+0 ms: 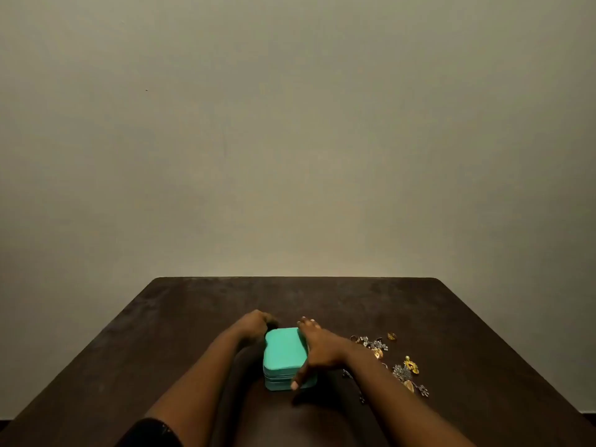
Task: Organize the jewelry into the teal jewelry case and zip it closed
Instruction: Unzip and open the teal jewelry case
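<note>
On the dark brown wooden table (193, 317), the left hand (254, 324) is reaching round the far left corner of the small teal rounded-rectangle jewelry case (283, 353), its fingers curling there. That is likely where the zipper pull is sitting, but blur is hiding it, so I cannot tell whether the hand is pinching anything or merely bracing. The case is lying closed at the table's middle, directly in front of the person. The right hand is grasping the case's right side, fingers stretching over the far edge and thumb (296, 380) pressing down the near wall, probably steadying it against the zip's tug. Just beside that forearm, the loose heap of gold and silver-toned jewelry (400, 366) is lying on the table, not yet packed.
</note>
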Tool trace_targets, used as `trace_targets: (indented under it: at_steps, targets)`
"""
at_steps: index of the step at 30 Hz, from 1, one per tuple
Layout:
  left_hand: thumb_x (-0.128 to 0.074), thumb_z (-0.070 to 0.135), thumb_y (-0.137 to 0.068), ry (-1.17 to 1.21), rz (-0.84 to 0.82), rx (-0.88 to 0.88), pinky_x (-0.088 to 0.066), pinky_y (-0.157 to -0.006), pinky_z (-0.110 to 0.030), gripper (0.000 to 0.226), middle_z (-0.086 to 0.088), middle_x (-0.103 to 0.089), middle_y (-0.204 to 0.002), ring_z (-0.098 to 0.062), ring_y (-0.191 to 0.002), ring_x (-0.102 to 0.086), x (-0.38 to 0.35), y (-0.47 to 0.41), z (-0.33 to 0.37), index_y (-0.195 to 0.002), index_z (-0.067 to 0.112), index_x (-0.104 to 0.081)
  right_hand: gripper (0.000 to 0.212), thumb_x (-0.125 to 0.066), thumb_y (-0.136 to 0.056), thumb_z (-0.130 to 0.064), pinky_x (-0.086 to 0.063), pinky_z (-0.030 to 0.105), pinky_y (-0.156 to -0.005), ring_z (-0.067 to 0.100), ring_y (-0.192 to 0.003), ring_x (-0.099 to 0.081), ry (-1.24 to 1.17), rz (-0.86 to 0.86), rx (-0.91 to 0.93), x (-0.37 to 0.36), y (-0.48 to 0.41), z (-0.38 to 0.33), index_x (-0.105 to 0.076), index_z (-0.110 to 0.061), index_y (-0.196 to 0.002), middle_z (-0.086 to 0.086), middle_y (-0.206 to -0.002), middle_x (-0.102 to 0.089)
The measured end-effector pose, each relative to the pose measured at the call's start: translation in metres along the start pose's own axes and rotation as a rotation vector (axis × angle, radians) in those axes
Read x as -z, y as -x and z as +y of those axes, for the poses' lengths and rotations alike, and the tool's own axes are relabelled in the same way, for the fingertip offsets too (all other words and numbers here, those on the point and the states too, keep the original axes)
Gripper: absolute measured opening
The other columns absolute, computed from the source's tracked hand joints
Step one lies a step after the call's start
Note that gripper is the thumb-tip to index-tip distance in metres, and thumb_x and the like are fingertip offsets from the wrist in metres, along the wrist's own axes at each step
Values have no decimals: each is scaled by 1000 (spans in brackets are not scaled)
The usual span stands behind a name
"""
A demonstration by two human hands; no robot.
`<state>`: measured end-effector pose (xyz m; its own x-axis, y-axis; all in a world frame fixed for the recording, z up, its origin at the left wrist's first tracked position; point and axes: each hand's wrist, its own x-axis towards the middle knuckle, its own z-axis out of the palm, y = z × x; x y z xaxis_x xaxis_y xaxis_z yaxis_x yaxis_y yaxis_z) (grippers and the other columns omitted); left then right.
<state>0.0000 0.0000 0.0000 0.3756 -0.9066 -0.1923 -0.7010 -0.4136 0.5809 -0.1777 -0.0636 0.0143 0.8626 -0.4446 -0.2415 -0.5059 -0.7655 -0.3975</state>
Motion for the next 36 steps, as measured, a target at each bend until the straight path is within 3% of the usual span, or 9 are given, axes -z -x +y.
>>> trace_targets:
  at_steps: [5,11,16,20,25,30,36]
  targets:
    - [-31,-16,-89,297,-199,67,-51,-82,-22,48,-12,-59,-125,-17,-106,-56,7,-16,-7,-124,1,-58,100,-84,-65,-31,-38,34,-105,23,-128,-38,-50,0,-5,2,-16,5,-23,-14,-142,6,-142,-35]
    - [-30,-10,-94,428,-376,150,-56,-75,-21,43,-3,-62,-103,-13,-88,-62,5,-27,-13,-128,4,-53,89,-86,-60,-30,-45,34,-98,19,-117,-45,-60,1,22,2,-31,15,-34,-18,-132,2,-133,-44]
    - [-31,-10,-94,462,-472,133,-54,-83,-27,46,-5,-61,-112,-18,-95,-62,6,-30,-17,-130,10,-53,86,-85,-62,-27,-46,32,-95,16,-114,-44,-67,-2,36,3,-30,15,-34,-17,-130,1,-131,-42]
    - [-37,-10,-93,503,-461,92,-51,-88,-27,45,-13,-56,-128,-23,-108,-57,8,-29,-23,-133,8,-50,83,-84,-64,-26,-46,31,-92,15,-110,-43,-56,-8,51,4,-30,15,-33,-16,-129,2,-131,-41]
    - [-37,-11,-92,545,-369,114,-53,-83,-24,42,-5,-66,-109,-15,-95,-61,14,-25,-34,-122,7,-60,84,-83,-65,-27,-45,30,-93,14,-109,-41,-54,4,48,2,-30,15,-33,-16,-131,3,-131,-41]
    - [-46,-12,-89,520,-221,112,-55,-74,-17,38,-2,-68,-105,-11,-96,-62,13,-11,-36,-119,4,-62,89,-84,-64,-31,-44,32,-99,18,-120,-41,-51,4,32,0,-32,17,-32,-16,-134,2,-134,-39]
    - [-37,-7,-94,400,-134,39,-49,-95,-31,37,-13,-60,-125,-22,-112,-58,-3,-13,-27,-122,3,-60,91,-85,-62,-29,-43,28,-98,15,-119,-40,-150,-8,25,-2,-29,22,-31,-19,-135,0,-136,-36]
